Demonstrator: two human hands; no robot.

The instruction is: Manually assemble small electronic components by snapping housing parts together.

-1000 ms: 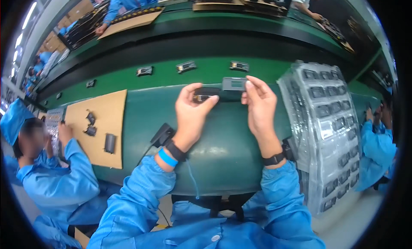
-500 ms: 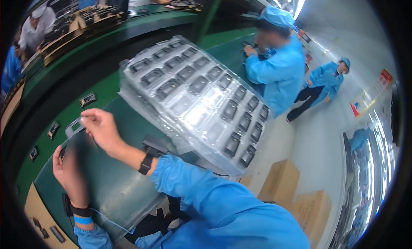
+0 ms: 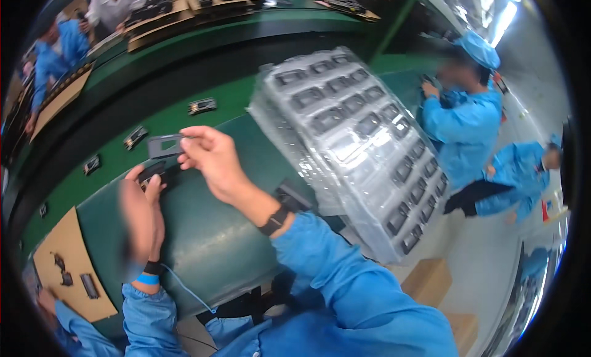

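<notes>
My right hand (image 3: pixel 212 163) pinches a thin dark grey rectangular cover (image 3: pixel 156 149) with a window cut in it, between thumb and fingertips. Just below it, my left hand (image 3: pixel 146 215) is closed around a small black electronic unit (image 3: pixel 152 170), partly hidden by the fingers. The cover and the unit are close, but apart. Both hands are over the dark green work mat (image 3: pixel 203 228). Part of the left hand is blurred.
Stacked clear plastic trays (image 3: pixel 345 132) with black housings stand to the right. Several small units lie on the green belt (image 3: pixel 172 120) beyond. Cardboard with black parts (image 3: pixel 89 285) is at left. A co-worker (image 3: pixel 462 123) in blue sits farther right; another person's sleeve (image 3: pixel 77 329) shows lower left.
The view has swung left, so the scene sits farther right. The cover now shows flatter and darker, still in my right hand. The black unit in my left hand shows more plainly.
</notes>
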